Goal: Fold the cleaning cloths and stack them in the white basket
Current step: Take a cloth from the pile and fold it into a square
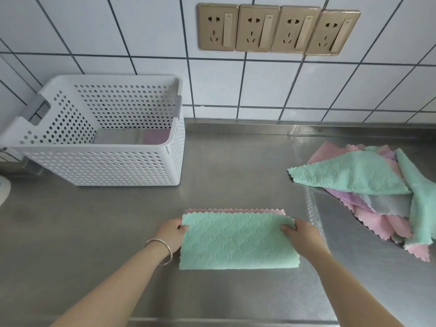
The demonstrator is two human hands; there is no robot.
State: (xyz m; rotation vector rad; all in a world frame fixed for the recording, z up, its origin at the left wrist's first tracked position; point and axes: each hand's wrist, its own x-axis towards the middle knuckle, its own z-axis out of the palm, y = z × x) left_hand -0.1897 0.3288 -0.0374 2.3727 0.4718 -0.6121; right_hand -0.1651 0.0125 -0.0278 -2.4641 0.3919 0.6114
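Green cleaning cloth (pixel 238 241) lying folded over on the steel surface (pixel 94 232), near the front edge, pink underside showing as a scalloped strip along the far edge. Left hand (pixel 171 234) pinching the cloth's far-left corner, thumb on top, fingers curled under the edge. Right hand (pixel 300 237) pinching the far-right corner the same way. Hands well apart, one at each short end of the cloth, both clamped on it. Silver bangle (pixel 161 251) round the left wrist.

White basket (pixel 99 166) standing at the back left of the surface, against the tiled wall (pixel 259 86), perforated sides, open top. Inside on the bottom, flat folded cloths (pixel 132 136): grey toward the left, purple toward the right; how many, cannot tell.

Loose pile of cloths (pixel 368 185) on the right side of the surface, well apart from the folded one: green on top, pink, purple and grey beneath, edges crumpled and overlapping, one green cloth draped down the pile's right side.

Row of four gold-coloured wall sockets (pixel 278 30) on the tiles above, each with a switch.
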